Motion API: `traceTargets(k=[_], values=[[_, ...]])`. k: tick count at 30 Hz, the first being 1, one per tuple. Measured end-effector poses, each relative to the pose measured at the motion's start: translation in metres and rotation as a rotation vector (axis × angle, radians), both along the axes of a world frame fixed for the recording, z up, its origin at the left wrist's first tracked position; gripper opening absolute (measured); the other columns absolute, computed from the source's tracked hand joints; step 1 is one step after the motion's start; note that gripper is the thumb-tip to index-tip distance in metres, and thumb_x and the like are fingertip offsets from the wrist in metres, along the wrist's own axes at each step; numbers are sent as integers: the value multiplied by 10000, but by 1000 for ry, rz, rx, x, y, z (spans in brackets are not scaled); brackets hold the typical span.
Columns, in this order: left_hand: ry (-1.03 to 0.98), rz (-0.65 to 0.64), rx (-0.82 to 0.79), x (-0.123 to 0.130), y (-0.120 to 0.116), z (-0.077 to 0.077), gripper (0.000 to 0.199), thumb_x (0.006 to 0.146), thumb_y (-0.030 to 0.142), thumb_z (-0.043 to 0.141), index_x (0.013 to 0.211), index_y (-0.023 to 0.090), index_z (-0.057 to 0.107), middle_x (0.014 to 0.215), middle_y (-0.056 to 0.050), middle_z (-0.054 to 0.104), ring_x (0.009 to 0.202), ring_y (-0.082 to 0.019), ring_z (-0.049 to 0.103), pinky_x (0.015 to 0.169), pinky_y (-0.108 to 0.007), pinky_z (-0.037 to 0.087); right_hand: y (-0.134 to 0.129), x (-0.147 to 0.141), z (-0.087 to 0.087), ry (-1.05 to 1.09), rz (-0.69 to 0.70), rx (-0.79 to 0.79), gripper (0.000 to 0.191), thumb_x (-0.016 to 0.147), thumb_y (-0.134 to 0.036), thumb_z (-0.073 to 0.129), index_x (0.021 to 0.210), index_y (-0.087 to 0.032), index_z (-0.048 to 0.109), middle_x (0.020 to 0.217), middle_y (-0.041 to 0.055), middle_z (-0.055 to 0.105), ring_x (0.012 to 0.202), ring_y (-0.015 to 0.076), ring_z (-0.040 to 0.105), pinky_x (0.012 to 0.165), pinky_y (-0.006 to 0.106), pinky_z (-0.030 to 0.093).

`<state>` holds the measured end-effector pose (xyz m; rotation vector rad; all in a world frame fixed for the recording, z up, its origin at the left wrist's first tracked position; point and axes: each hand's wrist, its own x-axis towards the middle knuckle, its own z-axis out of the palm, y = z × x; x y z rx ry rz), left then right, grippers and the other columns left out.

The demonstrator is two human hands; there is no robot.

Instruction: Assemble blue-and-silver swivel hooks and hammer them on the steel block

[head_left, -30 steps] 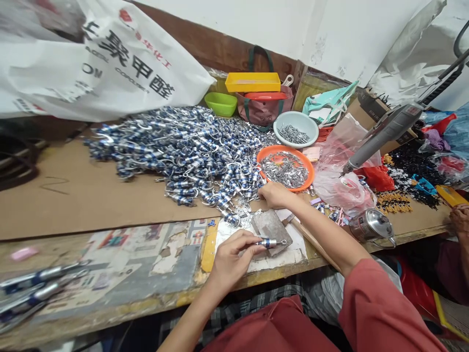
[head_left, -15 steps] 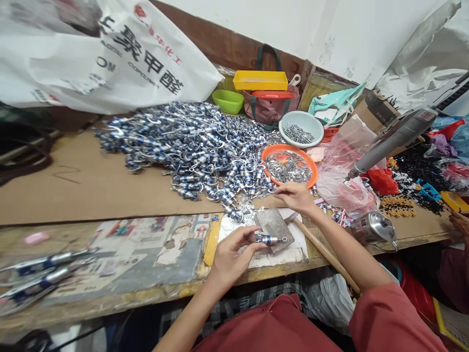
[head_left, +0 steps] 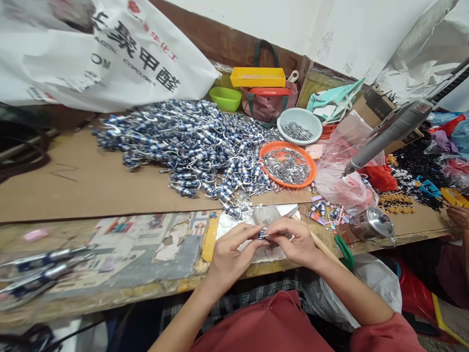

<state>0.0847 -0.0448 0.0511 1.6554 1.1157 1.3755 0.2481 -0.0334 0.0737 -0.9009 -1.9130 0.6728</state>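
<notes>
The left hand [head_left: 229, 256] and right hand [head_left: 296, 242] meet above the table [head_left: 91, 195]. All fingers pinch 1 small blue-and-silver swivel [head_left: 264, 233] (mostly hidden).

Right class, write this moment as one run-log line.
left hand: pinching blue-and-silver clasp | right hand: fingertips on same clasp | under hands: metal block | behind: clasp pile, orange dish

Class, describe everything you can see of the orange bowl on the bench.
The orange bowl is round, shallow and looks like plastic. It sits upright on the cardboard-covered bench, holding a heap of small silvery metal pieces. The blue-and-silver pile reaches its left rim; a white bowl stands just behind. Neither hand touches it.
</notes>
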Motion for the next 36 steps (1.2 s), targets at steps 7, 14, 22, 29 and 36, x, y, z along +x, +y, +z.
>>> traceTargets(k=[7,14,22,29,36], values=[[-58,-86,-164,2,-6,7,142,688,180,667,776,245,757,666,-21,646,608,-134,580,532,-214,451,-19,3,-1,10,-55,68,138,801,-131,553,923,-186,586,808,40,678,747,143,647,682,256,531],[-145,-35,-187,1,-10,7,135,641,158,704,717,256,757,659,-9,646,599,-126,575,534,-214,449,-22,5,4,-10,-63,7,167,821,-183,571,984,-190,535,823,31,665,759,131,648,695,243,541],[-174,-108,-337,-9,-6,16,33,627,202,717,595,204,713,626,-12,623,599,-134,570,542,-219,451,-15,21,6,-372,144,606,206,851,-81,483,1013,-143,594,961,122,668,959,168,616,776,274,537],[-28,-156,-230,-14,-1,23,79,676,225,671,609,199,703,762,-40,650,772,-175,612,704,-251,472,-12,18,0,-279,88,551,203,844,-69,468,937,-129,638,945,129,685,897,152,643,727,244,543],[-174,-267,-519,-13,-6,12,89,689,239,657,656,177,712,781,-54,704,727,-171,625,677,-251,489,-24,16,-14,-270,14,432,209,801,-70,508,897,-153,675,909,109,700,787,151,668,656,229,549]])
